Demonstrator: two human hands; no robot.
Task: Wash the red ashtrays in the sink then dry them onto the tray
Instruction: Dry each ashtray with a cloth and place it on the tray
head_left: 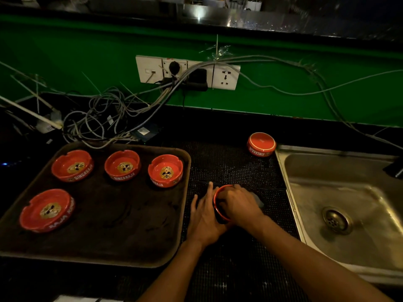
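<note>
We see a red ashtray (pixel 218 203) standing on the dark mesh mat (pixel 235 168) between the brown tray (pixel 130 236) and the steel sink (pixel 340 192). Only its glossy red rim shows, as an arc on its left side; our hands cover the rest. Our left hand (pixel 204 219) rests against its left wall, fingers nearly straight and spread, steadying it. Our right hand (pixel 236 203) lies over the top with fingers curled down into the bowl, pressing a grey cloth (pixel 258 200) whose edge pokes out by the knuckles. Four more red ashtrays sit upright on the tray, each with a gold emblem inside and white lettering on the wall. Another ashtray (pixel 261 144) lies upside down near the sink's far left corner.
</note>
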